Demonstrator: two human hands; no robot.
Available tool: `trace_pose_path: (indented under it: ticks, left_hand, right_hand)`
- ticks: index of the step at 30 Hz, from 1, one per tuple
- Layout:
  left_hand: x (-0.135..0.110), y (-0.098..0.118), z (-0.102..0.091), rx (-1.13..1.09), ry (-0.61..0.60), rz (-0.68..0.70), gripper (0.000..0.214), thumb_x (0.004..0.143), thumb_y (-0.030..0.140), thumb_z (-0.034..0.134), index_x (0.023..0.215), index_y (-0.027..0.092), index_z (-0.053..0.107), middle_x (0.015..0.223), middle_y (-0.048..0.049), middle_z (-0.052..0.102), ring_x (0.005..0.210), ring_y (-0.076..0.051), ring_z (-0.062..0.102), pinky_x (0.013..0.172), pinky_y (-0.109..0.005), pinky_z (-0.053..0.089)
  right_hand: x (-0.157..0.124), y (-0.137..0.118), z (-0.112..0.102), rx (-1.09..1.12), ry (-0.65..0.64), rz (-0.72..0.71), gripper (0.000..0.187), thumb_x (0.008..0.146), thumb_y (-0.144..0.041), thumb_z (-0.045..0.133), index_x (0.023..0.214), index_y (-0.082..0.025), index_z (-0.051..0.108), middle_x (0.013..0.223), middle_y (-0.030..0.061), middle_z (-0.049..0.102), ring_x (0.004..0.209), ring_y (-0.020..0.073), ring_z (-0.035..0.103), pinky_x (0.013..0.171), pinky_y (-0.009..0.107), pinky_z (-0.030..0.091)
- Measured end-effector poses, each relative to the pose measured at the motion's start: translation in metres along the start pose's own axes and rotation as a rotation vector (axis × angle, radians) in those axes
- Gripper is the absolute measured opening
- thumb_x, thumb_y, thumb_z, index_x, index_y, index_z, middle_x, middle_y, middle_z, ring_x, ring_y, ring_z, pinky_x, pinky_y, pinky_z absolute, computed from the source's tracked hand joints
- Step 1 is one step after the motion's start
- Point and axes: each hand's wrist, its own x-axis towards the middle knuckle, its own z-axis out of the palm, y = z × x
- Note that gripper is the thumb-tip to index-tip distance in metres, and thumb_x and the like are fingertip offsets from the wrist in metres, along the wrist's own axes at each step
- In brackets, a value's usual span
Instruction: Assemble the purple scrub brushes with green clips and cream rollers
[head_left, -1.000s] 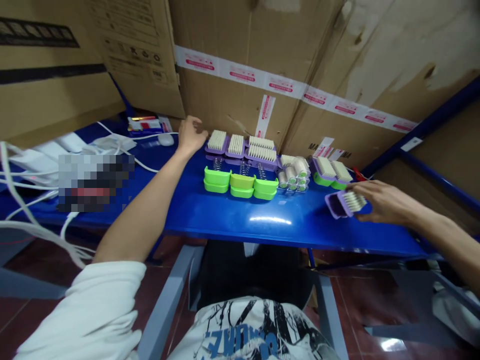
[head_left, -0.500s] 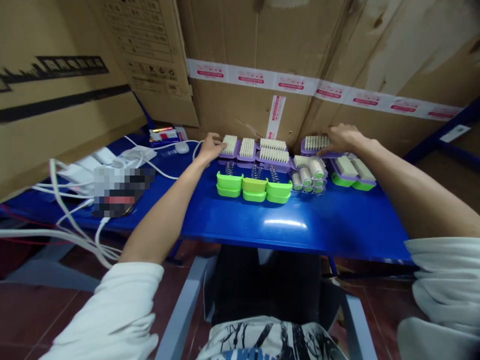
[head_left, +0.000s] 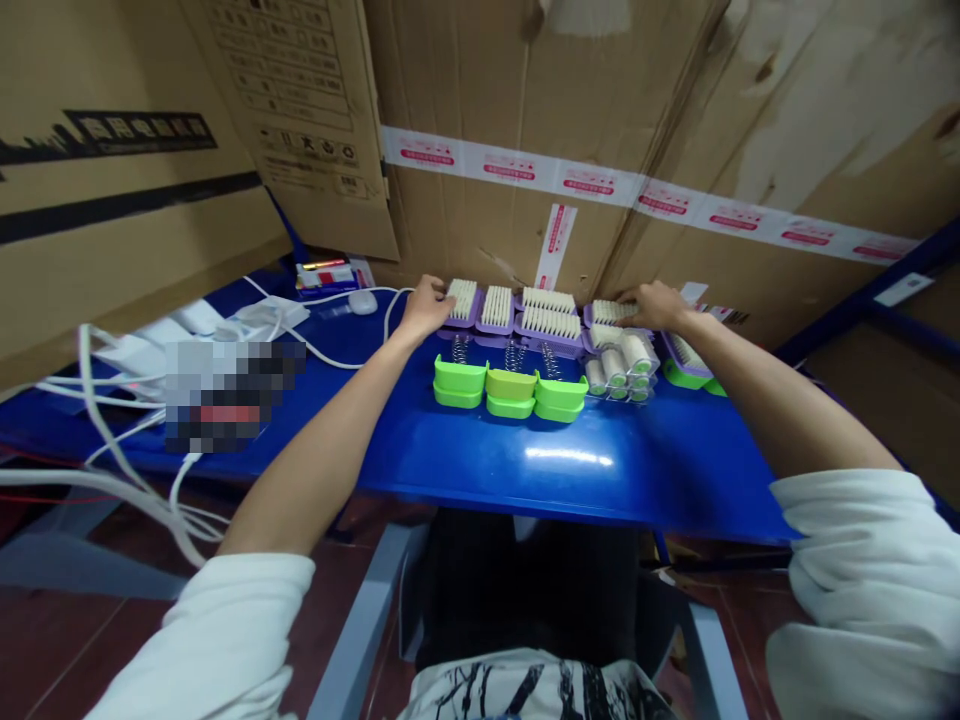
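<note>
Purple brushes with cream bristles stand bristles up in a row along the back of the blue table. My left hand (head_left: pixel 426 306) is closed at the row's left end, its fingers curled against the outer edge of the leftmost brush (head_left: pixel 463 300). At the other end my right hand (head_left: pixel 658 304) grips a purple brush (head_left: pixel 606 312) by its right side; the fingertips are partly hidden. In front of the row stand green plastic parts (head_left: pixel 511 385), stacked in pairs, with metal springs (head_left: pixel 515 355) behind them. Beside these lies a clear pack of white rolls (head_left: pixel 622 365).
Green-and-purple brushes (head_left: pixel 686 365) sit under my right forearm. White cables and power strips (head_left: pixel 180 335) cover the left of the table (head_left: pixel 480 470). A white mouse (head_left: pixel 363 302) and a small box (head_left: pixel 327 277) lie behind them. Cardboard (head_left: pixel 480 230) walls in the back.
My right hand has moved left with its purple brush, bringing it close to the right end of the row. My left hand stays at the leftmost brush. The view has shifted slightly.
</note>
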Motion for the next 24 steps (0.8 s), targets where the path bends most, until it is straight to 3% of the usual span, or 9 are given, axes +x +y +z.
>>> trace_pose_path:
  ticks: [5, 12, 18, 22, 24]
  left_hand:
    - [-0.005, 0.003, -0.003, 0.013, 0.013, -0.002, 0.030, 0.097, 0.018, 0.071, 0.126, 0.020, 0.064, 0.126, -0.0145, 0.082, 0.121, -0.029, 0.078, 0.108, -0.039, 0.058]
    - [-0.005, 0.003, -0.003, 0.016, 0.027, 0.005, 0.023, 0.095, 0.016, 0.072, 0.116, 0.021, 0.065, 0.120, -0.0130, 0.083, 0.118, -0.028, 0.079, 0.109, -0.039, 0.058]
    - [-0.006, 0.004, -0.004, 0.030, 0.022, 0.002, 0.021, 0.093, 0.017, 0.072, 0.112, 0.022, 0.063, 0.118, -0.0120, 0.083, 0.119, -0.029, 0.078, 0.110, -0.039, 0.057]
    - [-0.009, 0.007, -0.005, 0.050, 0.017, 0.003, 0.019, 0.095, 0.019, 0.071, 0.112, 0.022, 0.063, 0.121, -0.0128, 0.082, 0.120, -0.028, 0.078, 0.110, -0.039, 0.058]
    - [-0.009, 0.007, -0.006, 0.060, 0.016, 0.005, 0.021, 0.094, 0.018, 0.072, 0.112, 0.022, 0.063, 0.119, -0.0120, 0.083, 0.118, -0.028, 0.079, 0.108, -0.038, 0.059]
  right_hand:
    - [0.010, -0.004, 0.005, -0.012, -0.071, 0.026, 0.074, 0.083, -0.072, 0.092, 0.136, -0.019, 0.087, 0.140, 0.0206, 0.084, 0.135, 0.0480, 0.075, 0.114, 0.055, 0.060]
    - [0.010, -0.002, 0.007, 0.075, -0.055, -0.008, 0.077, 0.088, -0.075, 0.086, 0.144, -0.023, 0.083, 0.128, 0.0138, 0.089, 0.127, 0.0376, 0.081, 0.113, 0.047, 0.062]
    - [0.005, -0.008, 0.014, 0.145, -0.023, -0.006, 0.080, 0.088, -0.078, 0.084, 0.140, -0.017, 0.084, 0.136, 0.0196, 0.086, 0.130, 0.0405, 0.079, 0.114, 0.048, 0.062]
    - [-0.005, -0.001, 0.004, 0.187, -0.004, -0.028, 0.074, 0.090, -0.081, 0.079, 0.136, -0.022, 0.083, 0.143, 0.0153, 0.083, 0.135, 0.0374, 0.077, 0.120, 0.046, 0.059]
    - [-0.014, 0.010, -0.002, 0.192, 0.020, -0.004, 0.077, 0.087, -0.084, 0.079, 0.131, -0.021, 0.083, 0.140, 0.0181, 0.083, 0.132, 0.0411, 0.077, 0.115, 0.050, 0.060]
